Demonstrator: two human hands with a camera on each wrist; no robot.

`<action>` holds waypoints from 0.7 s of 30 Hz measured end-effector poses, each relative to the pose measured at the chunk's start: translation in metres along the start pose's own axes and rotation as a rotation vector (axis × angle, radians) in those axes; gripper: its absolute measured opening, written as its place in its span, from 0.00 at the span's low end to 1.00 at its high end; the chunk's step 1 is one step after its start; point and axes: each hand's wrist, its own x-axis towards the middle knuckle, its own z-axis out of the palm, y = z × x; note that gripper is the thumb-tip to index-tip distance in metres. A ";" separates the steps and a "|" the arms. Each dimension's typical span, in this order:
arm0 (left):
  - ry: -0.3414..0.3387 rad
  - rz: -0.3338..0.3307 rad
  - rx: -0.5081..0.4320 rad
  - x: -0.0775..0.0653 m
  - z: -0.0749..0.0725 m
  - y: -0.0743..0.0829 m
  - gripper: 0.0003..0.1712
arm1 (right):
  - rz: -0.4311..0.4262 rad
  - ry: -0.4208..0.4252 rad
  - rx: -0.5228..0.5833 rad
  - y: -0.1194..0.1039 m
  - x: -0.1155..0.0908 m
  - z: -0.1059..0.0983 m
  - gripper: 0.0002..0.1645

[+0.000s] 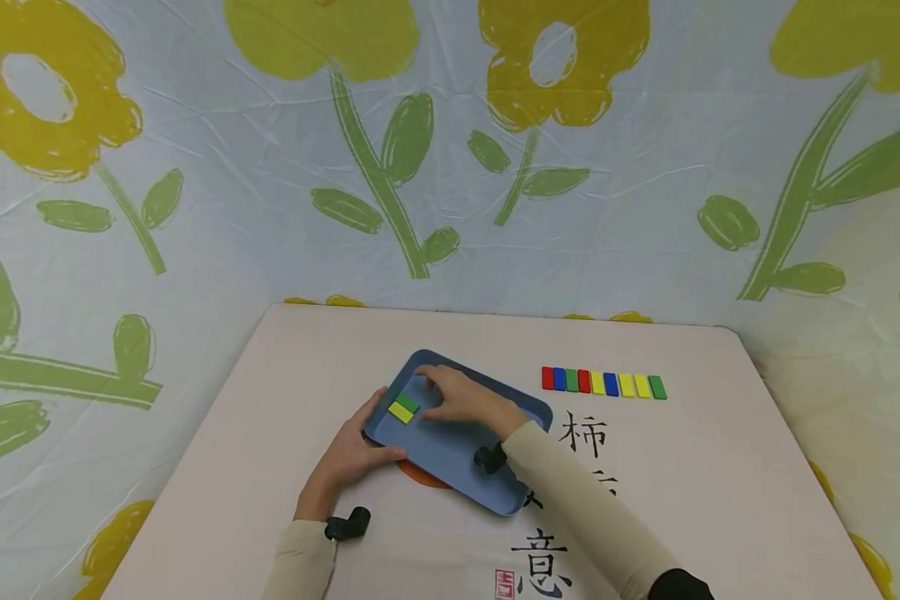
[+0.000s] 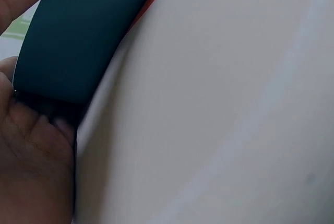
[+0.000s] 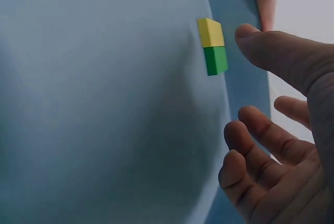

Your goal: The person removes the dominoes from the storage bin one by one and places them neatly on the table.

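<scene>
A blue rectangular tray (image 1: 450,454) lies at an angle on the table. My left hand (image 1: 351,454) grips its left end, thumb along the near edge and fingers around the far side; in the left wrist view the tray's dark outer wall (image 2: 78,41) sits between them. Inside the tray, a yellow block (image 1: 401,412) and a green block (image 1: 407,402) lie side by side by the left end. Over the tray, just right of this pair, my right hand (image 1: 465,400) holds nothing. The right wrist view has its thumb and fingers spread apart near the blocks.
A row of several red, blue, green and yellow blocks (image 1: 603,383) lies right of the tray on the table (image 1: 720,467). Large black characters (image 1: 540,558) and an orange shape (image 1: 422,475) are printed on the tabletop. A flowered cloth (image 1: 270,167) hangs behind.
</scene>
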 end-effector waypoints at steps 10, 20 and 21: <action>-0.005 0.020 -0.023 0.001 -0.001 -0.001 0.66 | 0.042 -0.024 0.023 -0.005 0.006 0.005 0.45; -0.004 0.021 -0.017 0.002 -0.001 -0.003 0.66 | 0.067 -0.039 -0.011 -0.006 0.012 0.011 0.43; -0.003 0.022 -0.016 0.002 -0.001 -0.004 0.66 | 0.065 -0.041 -0.010 -0.006 0.013 0.011 0.43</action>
